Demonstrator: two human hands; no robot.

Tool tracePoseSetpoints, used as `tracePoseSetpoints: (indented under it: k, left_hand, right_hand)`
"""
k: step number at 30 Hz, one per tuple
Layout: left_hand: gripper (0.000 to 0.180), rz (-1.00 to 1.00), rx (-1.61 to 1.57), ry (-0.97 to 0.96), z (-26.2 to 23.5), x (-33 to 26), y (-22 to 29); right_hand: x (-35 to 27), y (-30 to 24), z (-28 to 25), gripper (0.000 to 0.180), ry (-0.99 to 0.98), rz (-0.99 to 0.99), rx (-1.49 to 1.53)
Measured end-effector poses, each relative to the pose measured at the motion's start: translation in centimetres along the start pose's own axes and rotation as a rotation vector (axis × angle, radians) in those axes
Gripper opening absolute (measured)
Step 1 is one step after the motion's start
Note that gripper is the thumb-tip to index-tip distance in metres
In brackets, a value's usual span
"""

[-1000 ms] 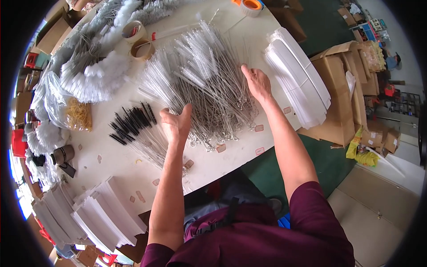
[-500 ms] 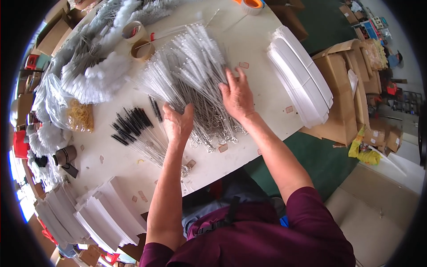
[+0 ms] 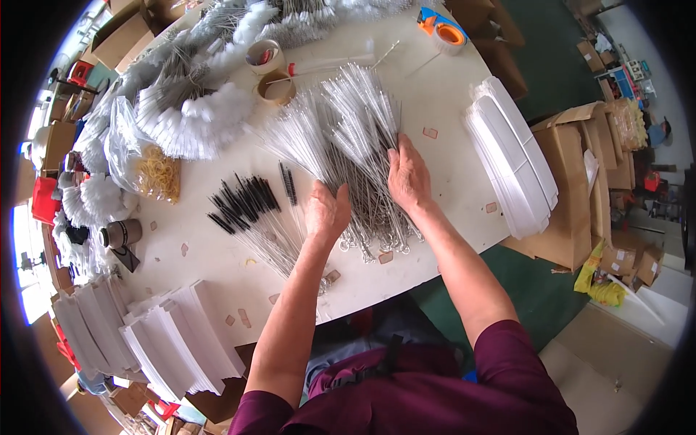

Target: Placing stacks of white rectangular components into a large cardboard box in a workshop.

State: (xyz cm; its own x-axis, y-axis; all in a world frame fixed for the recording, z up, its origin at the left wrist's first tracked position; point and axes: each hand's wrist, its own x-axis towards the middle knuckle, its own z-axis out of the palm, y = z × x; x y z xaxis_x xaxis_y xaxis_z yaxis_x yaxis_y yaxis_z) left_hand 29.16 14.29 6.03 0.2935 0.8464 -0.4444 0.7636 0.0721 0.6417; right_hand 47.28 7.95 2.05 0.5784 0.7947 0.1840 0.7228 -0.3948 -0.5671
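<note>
Both hands lie on the heap of white-bristled wire brushes [image 3: 348,145] spread across the white table [image 3: 442,94]. Left hand [image 3: 326,212]: palm down on the near, wire-handle end of the heap, fingers loosely curled into the wires, not clenched; whether any brush is actually pinched cannot be told. Right hand [image 3: 408,176]: flat, fingers extended and together, pressing the heap's right flank, fingertips pointing toward the bristle ends. The two hands are close, with a strip of wire handles between them.

Left of the left fingers: a fan of black-bristled brushes [image 3: 243,203]. Beyond both sets of fingertips: two tape rolls [image 3: 275,87] (one cardboard-coloured). Right of the right fingers, well apart: a stack of white cards [image 3: 511,159] at the table edge.
</note>
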Motion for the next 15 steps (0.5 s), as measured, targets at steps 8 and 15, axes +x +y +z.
tracePoseSetpoints:
  k: [8, 15]
  left_hand:
    - [0.069, -0.061, 0.18, -0.083, -1.7, -0.3, -0.6]
    - [0.08, -0.102, 0.152, -0.087, -3.6, -2.7, -0.6]
  right_hand:
    - [0.7, -1.8, -1.9, 0.042, -0.164, 0.169, 0.188]
    - [1.3, 1.4, -2.0, 0.059, -0.114, 0.114, 0.141]
